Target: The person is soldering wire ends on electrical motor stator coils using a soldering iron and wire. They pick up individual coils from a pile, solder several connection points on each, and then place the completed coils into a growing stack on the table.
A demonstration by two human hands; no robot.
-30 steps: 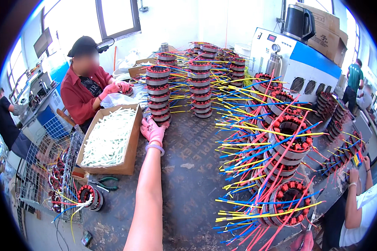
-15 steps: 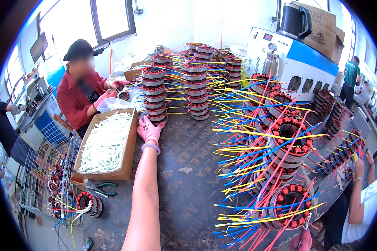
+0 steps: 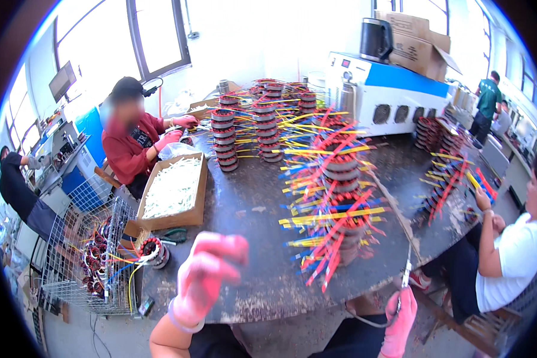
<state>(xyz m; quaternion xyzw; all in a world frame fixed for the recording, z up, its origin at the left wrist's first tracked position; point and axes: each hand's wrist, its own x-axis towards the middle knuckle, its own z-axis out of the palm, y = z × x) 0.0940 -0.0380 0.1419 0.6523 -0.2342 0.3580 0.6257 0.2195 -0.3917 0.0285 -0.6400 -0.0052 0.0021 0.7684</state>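
My left hand, in a pink glove with a pale band at the wrist, is raised over the near edge of the table. Its fingers are loosely bent and apart, blurred by motion, with nothing visible in them. Low at the right, my right hand, also gloved in pink, is closed around a slim silver tool pointing up; a thin dark cord or loop curves beside it. Between and beyond my hands stand stacks of motor stators with red windings and yellow, blue and red leads.
A carton of white sticks stands at the left, with green-handled pliers and a single stator near it. More stator stacks rise behind. A wire basket stands left. Co-workers sit at both sides.
My left hand has let go of the far stator stack and drawn back toward me. My right hand with the silver tool shows more fully. The view has shifted, and the near single stator is out of its place.
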